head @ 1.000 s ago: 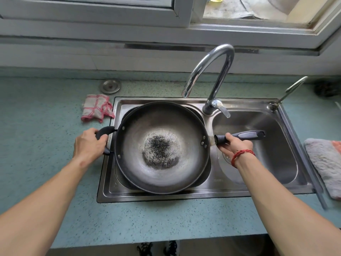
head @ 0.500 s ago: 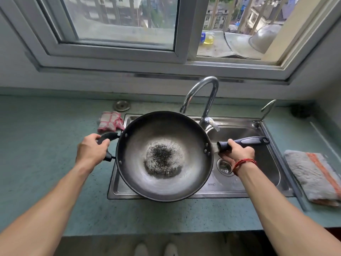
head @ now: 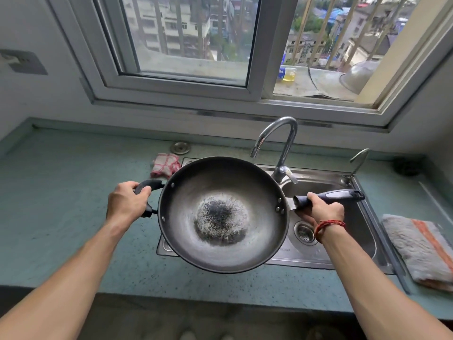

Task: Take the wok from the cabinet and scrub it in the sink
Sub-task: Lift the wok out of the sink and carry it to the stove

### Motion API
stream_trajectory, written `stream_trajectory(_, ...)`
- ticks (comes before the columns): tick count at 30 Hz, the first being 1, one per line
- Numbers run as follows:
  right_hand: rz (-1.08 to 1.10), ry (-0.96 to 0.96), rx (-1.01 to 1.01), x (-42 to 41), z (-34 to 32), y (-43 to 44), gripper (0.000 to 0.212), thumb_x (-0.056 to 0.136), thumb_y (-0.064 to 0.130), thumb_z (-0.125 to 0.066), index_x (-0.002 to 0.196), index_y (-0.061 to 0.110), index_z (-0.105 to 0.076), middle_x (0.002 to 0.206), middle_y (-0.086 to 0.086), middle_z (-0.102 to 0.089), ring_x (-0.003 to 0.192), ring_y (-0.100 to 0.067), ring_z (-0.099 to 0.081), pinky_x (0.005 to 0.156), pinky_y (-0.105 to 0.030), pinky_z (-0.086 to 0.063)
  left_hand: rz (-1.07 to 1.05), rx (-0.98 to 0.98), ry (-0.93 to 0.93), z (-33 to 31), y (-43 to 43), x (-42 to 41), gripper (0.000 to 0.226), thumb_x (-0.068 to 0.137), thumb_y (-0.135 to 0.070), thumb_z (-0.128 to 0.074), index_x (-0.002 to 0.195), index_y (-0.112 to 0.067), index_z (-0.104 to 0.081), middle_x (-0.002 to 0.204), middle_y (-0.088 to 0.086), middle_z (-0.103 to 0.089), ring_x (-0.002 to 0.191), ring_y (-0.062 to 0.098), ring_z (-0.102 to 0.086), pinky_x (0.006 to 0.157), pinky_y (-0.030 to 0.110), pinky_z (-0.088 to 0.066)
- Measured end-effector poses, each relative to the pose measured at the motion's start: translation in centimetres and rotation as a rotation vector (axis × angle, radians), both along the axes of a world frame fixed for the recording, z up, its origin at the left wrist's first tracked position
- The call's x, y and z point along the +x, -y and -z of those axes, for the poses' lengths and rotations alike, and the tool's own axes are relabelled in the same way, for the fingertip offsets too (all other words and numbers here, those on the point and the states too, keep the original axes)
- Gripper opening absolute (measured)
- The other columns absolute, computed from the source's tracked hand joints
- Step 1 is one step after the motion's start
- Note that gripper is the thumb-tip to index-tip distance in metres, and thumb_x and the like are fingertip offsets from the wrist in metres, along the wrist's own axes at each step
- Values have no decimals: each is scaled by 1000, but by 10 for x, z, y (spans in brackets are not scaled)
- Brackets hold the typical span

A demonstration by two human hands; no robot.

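Note:
A dark steel wok (head: 240, 192) with a black speckled patch at its bottom is held level above the left basin of the steel double sink (head: 348, 253). My left hand (head: 127, 204) grips the small black loop handle on its left side. My right hand (head: 321, 209), with a red string at the wrist, grips the long black handle on the right. The wok hides most of the left basin; the right basin with its drain strainer (head: 304, 233) shows beside it.
A curved chrome faucet (head: 282, 148) rises behind the wok, a small second tap (head: 355, 160) at the sink's far right corner. A red-checked cloth (head: 165, 165) lies left of the sink, a grey and orange towel (head: 421, 249) on the right. Window behind.
The wok has risen out of the left basin and come toward me, both hands still on its handles. My view has tilted up to show the window.

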State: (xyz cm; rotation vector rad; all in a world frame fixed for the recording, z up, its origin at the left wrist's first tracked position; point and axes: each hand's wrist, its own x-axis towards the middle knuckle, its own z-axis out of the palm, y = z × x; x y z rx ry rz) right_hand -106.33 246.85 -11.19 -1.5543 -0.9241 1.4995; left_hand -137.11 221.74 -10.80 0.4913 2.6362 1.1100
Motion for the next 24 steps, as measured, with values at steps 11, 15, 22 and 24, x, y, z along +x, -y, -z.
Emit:
stream_trajectory(11, -118, -15, 68, -32, -17, 14, 15, 81, 2, -71, 74, 4, -59, 78, -16, -65, 67, -25, -66, 47, -39, -59, -154, 17, -48, -19, 56, 9, 24, 91, -25, -56, 78, -8, -67, 61, 10, -71, 55, 25, -71, 63, 35, -57)
stream_trajectory(15, -200, 26, 78, -54, -18, 26, 20, 69, 11, -80, 75, 3, -62, 90, -20, -71, 79, -32, -71, 69, -51, -60, -218, 23, -80, -20, 91, 6, 29, 91, -27, -57, 75, -6, -68, 64, 13, -70, 60, 29, -70, 65, 38, -57)
stream_trajectory(22, -364, 99, 113, -114, -42, 86, 23, 74, 16, -80, 70, 7, -59, 74, -3, -61, 58, -10, -55, 39, -9, -44, -384, 44, -97, -22, 173, -7, 31, 91, -29, -61, 73, -5, -69, 62, 12, -70, 62, 28, -70, 64, 35, -54)
stream_trajectory(24, -392, 112, 145, -133, -48, 110, 22, 79, 16, -77, 88, 0, -65, 81, -3, -62, 65, -15, -58, 41, -14, -41, -454, 66, -113, -24, 203, -9, 32, 89, -31, -62, 73, -3, -69, 63, 15, -69, 66, 33, -68, 65, 38, -52)
